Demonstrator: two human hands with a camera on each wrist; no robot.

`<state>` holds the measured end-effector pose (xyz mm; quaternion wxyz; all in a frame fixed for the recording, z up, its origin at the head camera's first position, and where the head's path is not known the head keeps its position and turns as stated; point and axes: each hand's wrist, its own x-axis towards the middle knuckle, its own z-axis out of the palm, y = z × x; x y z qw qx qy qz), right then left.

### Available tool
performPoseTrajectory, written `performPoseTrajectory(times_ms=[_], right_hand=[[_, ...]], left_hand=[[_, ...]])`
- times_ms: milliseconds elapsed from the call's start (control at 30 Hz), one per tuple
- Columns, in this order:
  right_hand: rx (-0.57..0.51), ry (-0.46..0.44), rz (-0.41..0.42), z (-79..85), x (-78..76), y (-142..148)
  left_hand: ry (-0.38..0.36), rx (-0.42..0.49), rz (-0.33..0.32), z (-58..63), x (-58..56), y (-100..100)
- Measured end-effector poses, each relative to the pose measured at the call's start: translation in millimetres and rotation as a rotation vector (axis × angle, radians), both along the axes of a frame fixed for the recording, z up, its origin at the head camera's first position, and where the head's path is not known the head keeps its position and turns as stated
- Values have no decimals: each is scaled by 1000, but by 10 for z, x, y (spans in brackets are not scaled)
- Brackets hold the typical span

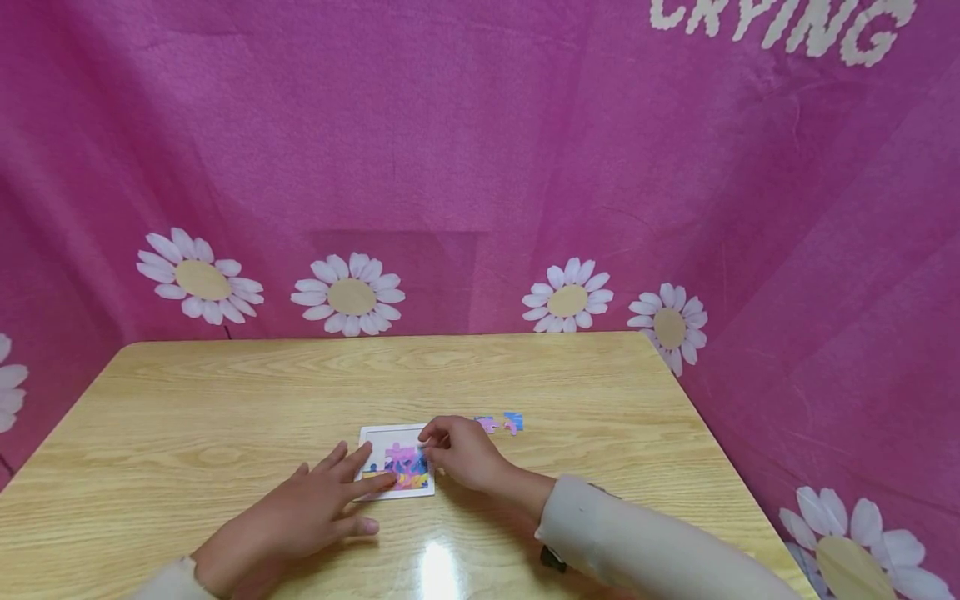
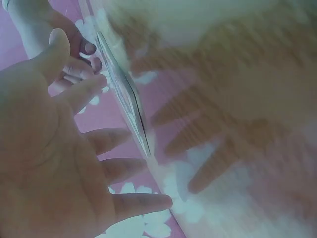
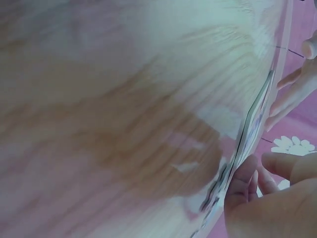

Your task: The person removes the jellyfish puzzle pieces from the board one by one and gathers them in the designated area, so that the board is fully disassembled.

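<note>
A small jigsaw puzzle [image 1: 405,467] with pink, blue and yellow pieces partly fills a white-bordered tray [image 1: 396,496] on the table. My left hand [image 1: 315,504] is spread palm down, with fingertips over the tray's left side and lower pieces; its straight fingers [image 2: 119,171] also show in the left wrist view. At the tray's right edge, my right hand [image 1: 465,454] has thumb and index finger curled in a pinch on a small bluish puzzle piece [image 1: 422,451], mostly hidden by the fingers. The tray's upper left part shows bare white backing.
Loose puzzle pieces [image 1: 513,422] in pink and blue lie on the wooden table [image 1: 240,400] just beyond my right hand. A pink cloth [image 1: 450,150] with white daisies hangs behind the table and along its sides. The glossy tabletop reflects both hands.
</note>
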<state>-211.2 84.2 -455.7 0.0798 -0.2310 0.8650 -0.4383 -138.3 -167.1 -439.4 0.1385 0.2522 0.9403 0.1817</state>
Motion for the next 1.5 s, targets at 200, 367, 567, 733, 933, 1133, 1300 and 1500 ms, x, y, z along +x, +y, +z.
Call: performPoseTrajectory(times_ms=[200, 367, 567, 733, 933, 1133, 1300, 1500], right_hand=[[22, 8, 17, 9, 7, -94], [39, 12, 22, 4, 9, -152], [42, -7, 28, 6, 4, -200], [77, -40, 15, 14, -4, -241], [145, -49, -5, 6, -6, -281], [208, -14, -14, -9, -17, -309], [219, 3, -12, -13, -28, -328], [205, -3, -18, -17, -24, -337]], left_hand=[[-1, -20, -12, -29, -8, 47], [1, -20, -27, -42, -4, 46], [1, -21, -51, -35, -1, 50], [11, -25, -61, -27, 7, 44], [5, -24, -69, -37, 6, 34], [15, -23, -77, -38, 3, 29], [28, -24, -83, -50, 0, 27], [18, -23, -80, -53, 4, 28]])
